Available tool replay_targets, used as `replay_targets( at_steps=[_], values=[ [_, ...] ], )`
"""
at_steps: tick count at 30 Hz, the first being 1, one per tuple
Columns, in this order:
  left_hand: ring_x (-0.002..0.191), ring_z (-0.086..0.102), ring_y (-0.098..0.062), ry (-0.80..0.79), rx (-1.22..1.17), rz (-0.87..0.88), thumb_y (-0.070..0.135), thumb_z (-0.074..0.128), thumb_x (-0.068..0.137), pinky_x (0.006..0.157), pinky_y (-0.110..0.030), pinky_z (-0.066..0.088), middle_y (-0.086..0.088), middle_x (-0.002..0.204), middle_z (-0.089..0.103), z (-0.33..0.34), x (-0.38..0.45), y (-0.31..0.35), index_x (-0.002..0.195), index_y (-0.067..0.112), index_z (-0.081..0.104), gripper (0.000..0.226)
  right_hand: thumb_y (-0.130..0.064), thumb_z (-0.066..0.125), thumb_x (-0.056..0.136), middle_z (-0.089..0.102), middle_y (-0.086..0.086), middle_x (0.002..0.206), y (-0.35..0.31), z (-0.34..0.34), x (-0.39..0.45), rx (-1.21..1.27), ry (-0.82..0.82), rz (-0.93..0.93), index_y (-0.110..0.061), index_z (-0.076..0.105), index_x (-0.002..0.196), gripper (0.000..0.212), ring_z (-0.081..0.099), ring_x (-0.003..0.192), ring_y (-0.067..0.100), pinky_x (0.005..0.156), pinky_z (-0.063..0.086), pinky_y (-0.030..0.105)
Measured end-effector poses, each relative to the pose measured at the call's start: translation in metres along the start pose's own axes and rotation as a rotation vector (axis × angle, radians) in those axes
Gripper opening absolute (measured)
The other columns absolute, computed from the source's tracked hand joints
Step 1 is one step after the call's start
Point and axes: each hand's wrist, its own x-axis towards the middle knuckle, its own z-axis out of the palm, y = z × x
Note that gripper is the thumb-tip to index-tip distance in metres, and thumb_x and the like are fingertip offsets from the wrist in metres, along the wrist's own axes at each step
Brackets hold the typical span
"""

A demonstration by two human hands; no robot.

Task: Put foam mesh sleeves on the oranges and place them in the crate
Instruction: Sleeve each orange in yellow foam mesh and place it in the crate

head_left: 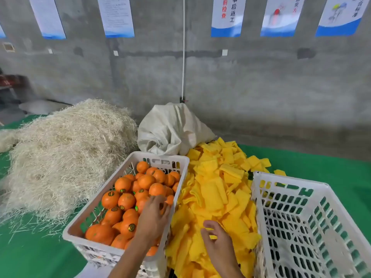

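A white slotted crate on the left is full of oranges, some with stickers. My left hand reaches into its right side, its fingers curled round an orange against the crate wall. A heap of yellow foam mesh sleeves lies between the two crates. My right hand is down on the near part of the heap and pinches one yellow sleeve between thumb and fingers. A second white crate at the right holds no oranges.
A big mound of pale straw-like wood wool lies on the green table cover to the left. A crumpled white sack sits behind the sleeves. A grey concrete wall with posters stands behind the table.
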Motion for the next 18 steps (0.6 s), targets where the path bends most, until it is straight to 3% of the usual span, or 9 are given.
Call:
replay_targets(
  at_steps=[2,3,5,8,10,13,18],
  values=[
    [0.108,0.052,-0.025,0.002,0.165,-0.006,0.024,0.059,0.102,0.08,-0.039,0.051,-0.006,0.123,0.056,0.001,0.016,-0.003,0.125,0.016,0.06,0.025,-0.042,0.057,0.103,0.054,-0.023,0.123,-0.002,0.006,0.014,-0.159,-0.066,-0.003,-0.038,0.054,0.126,0.024,0.057,0.114,0.004,0.089,0.053,0.028],
    [0.114,0.05,-0.028,-0.025,0.24,-0.027,0.022,0.059,0.101,0.086,-0.042,0.05,-0.007,0.127,0.055,0.002,0.024,-0.005,0.129,0.015,0.06,0.029,-0.041,0.056,0.103,0.051,-0.022,0.126,0.001,0.007,0.022,-0.208,-0.057,-0.007,-0.038,0.051,0.131,0.029,0.056,0.115,0.006,0.09,0.053,0.029],
    [0.122,0.047,-0.027,-0.092,0.372,-0.074,0.025,0.059,0.101,0.092,-0.038,0.051,-0.006,0.132,0.054,0.002,0.032,-0.006,0.134,0.018,0.06,0.033,-0.038,0.056,0.103,0.05,-0.016,0.132,0.002,0.009,0.033,-0.229,0.005,-0.014,-0.034,0.052,0.135,0.032,0.058,0.112,0.008,0.088,0.054,0.03],
    [0.126,0.045,-0.026,-0.135,0.529,-0.082,0.036,0.064,0.098,0.08,-0.032,0.055,-0.002,0.138,0.051,0.006,0.033,-0.005,0.138,0.025,0.056,0.043,-0.037,0.057,0.103,0.053,-0.009,0.128,-0.002,0.006,0.05,-0.275,0.073,-0.089,-0.03,0.055,0.134,0.031,0.062,0.092,0.008,0.076,0.055,0.036],
    [0.13,0.043,-0.028,-0.153,0.63,-0.082,0.037,0.065,0.096,0.082,-0.033,0.055,-0.001,0.144,0.047,0.008,0.032,-0.003,0.144,0.027,0.051,0.051,-0.038,0.057,0.103,0.054,-0.007,0.121,-0.011,0.006,0.064,-0.302,0.089,-0.103,-0.029,0.057,0.132,0.03,0.063,0.086,0.011,0.072,0.054,0.036],
    [0.134,0.039,-0.032,-0.132,0.7,-0.089,0.026,0.063,0.096,0.098,-0.041,0.047,-0.004,0.147,0.044,0.014,0.026,-0.002,0.147,0.027,0.048,0.053,-0.039,0.056,0.103,0.057,-0.003,0.117,-0.021,0.013,0.081,-0.319,0.099,-0.138,-0.024,0.062,0.13,0.031,0.063,0.095,0.017,0.076,0.053,0.037],
    [0.134,0.038,-0.034,-0.114,0.678,-0.094,0.022,0.062,0.095,0.104,-0.043,0.042,-0.006,0.151,0.04,0.015,0.022,-0.006,0.149,0.026,0.045,0.057,-0.036,0.053,0.105,0.061,0.003,0.122,-0.03,0.023,0.099,-0.322,0.099,-0.11,-0.016,0.063,0.132,0.035,0.063,0.109,0.021,0.086,0.053,0.037]
  ],
)
